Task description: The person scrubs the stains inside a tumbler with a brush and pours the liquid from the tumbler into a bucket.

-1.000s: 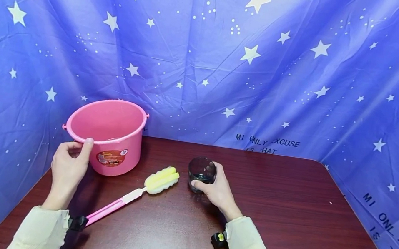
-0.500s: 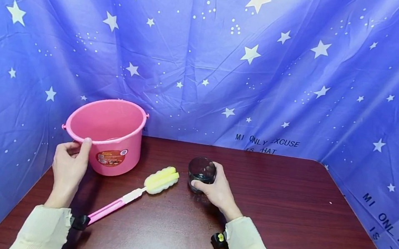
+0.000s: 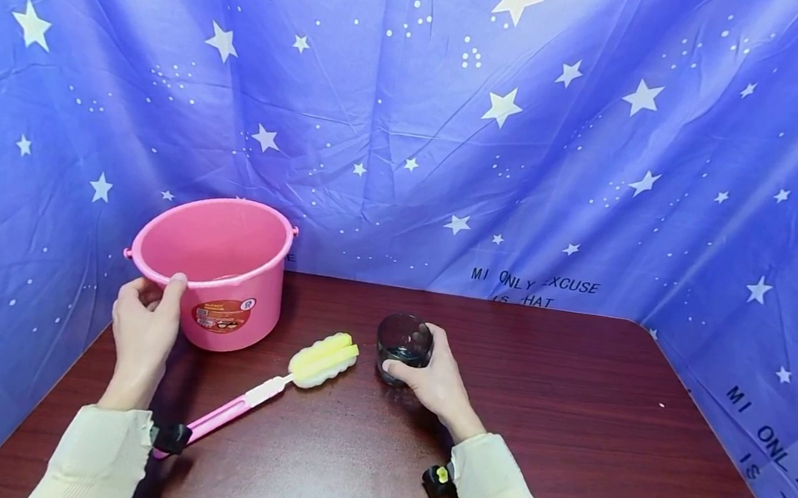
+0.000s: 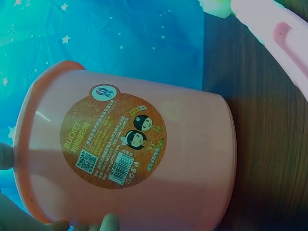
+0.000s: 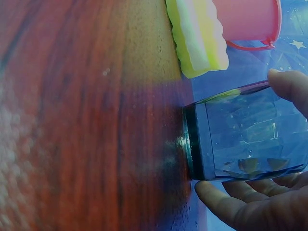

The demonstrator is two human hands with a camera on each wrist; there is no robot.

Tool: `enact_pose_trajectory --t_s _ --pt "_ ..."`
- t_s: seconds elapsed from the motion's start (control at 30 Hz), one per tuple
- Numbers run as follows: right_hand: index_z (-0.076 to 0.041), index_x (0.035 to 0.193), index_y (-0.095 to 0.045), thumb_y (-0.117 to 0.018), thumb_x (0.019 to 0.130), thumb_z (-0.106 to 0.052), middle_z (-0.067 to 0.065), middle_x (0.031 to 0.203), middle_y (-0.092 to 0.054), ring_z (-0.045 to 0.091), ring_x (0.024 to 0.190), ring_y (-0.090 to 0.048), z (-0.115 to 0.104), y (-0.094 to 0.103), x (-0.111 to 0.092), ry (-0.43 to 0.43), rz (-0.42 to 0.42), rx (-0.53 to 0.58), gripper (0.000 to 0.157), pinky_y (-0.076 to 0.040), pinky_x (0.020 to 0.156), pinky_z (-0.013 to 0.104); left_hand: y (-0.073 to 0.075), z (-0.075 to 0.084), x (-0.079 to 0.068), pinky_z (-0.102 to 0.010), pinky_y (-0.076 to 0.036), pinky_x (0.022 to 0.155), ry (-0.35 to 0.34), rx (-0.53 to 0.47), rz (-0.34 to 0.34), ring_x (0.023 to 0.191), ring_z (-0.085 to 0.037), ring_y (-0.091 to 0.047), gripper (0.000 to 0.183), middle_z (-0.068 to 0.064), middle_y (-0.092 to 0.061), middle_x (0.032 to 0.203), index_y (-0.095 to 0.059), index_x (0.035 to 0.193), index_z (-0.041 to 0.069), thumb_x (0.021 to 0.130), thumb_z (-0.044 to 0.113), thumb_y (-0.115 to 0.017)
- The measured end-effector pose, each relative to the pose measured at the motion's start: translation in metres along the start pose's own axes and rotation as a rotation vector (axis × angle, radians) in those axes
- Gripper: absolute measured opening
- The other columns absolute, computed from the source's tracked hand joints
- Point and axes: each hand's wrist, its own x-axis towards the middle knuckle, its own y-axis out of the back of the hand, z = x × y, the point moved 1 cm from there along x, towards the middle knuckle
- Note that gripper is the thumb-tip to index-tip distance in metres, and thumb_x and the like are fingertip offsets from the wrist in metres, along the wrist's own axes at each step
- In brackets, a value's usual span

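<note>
A pink bucket [image 3: 238, 320] stands upright at the table's left rear, with a round orange label on its wall. My left hand [image 3: 144, 329] holds it at the near left: the thumb lies on the rim, and the fingers touch the outer wall in the left wrist view. My right hand [image 3: 438, 380] grips a dark, see-through drinking glass [image 3: 403, 342] from the right, thumb on the near side and fingers around the far side. The glass stands upright on the table. Between the hands lies a sponge bottle brush [image 3: 324, 361] with a yellow-and-white head and a pink-and-white handle.
The dark red-brown wooden table [image 3: 571, 440] has a blue, star-printed curtain [image 3: 401, 115] behind it and along both sides. A black wrist camera [image 3: 171, 438] on the left sleeve hangs over the end of the brush handle.
My left wrist and forearm have shifted slightly right and up, while the thumb stays at the bucket's rim. Bucket, brush, glass and right hand look unmoved.
</note>
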Motion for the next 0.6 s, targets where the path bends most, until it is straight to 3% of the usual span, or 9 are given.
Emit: enact_pose_trajectory --t_s 0.13,0.23,0.4,0.6 --pt "-0.013 0.139 -0.036 -0.084 0.07 -0.031 0.011 0.13 -0.052 0.027 0.116 -0.053 0.0001 0.0001 -0.0002 0.001 -0.001 0.006 0.086 -0.042 0.094 0.048 -0.0008 -0.0011 0.0005 -0.017 -0.041 0.075 0.037 -0.028 -0.009 0.084 -0.003 -0.05 0.056 -0.004 -0.052 0.105 -0.049 0.125 -0.005 0.09 0.036 -0.06" --pt "-0.012 0.139 -0.036 -0.084 0.07 -0.031 0.011 0.13 -0.052 0.027 0.116 -0.053 0.0002 0.0 0.0 0.006 -0.002 0.011 0.086 -0.042 0.094 0.048 -0.0019 -0.0018 0.0003 -0.015 -0.043 0.069 0.053 -0.062 -0.017 0.081 -0.004 -0.05 0.054 -0.001 -0.049 0.101 -0.047 0.125 -0.004 0.09 0.035 -0.06" --pt "-0.011 0.138 -0.037 -0.084 0.07 -0.029 0.011 0.129 -0.052 0.027 0.115 -0.053 0.0008 -0.0003 -0.0007 0.004 0.0 0.021 0.085 -0.042 0.094 0.047 -0.0041 -0.0026 -0.0001 -0.013 -0.043 0.056 0.041 -0.105 -0.015 0.07 -0.004 -0.052 0.037 0.001 -0.051 0.091 -0.051 0.113 0.004 0.09 0.032 -0.06" --pt "-0.011 0.137 -0.039 -0.084 0.069 -0.029 0.011 0.128 -0.053 0.026 0.114 -0.054 0.0012 -0.001 0.0004 0.019 0.008 0.013 0.083 -0.043 0.094 0.047 -0.0047 -0.0039 0.0004 -0.014 -0.043 0.052 0.036 -0.135 0.0 0.065 -0.004 -0.053 0.023 0.001 -0.051 0.085 -0.052 0.101 0.012 0.09 0.03 -0.062"
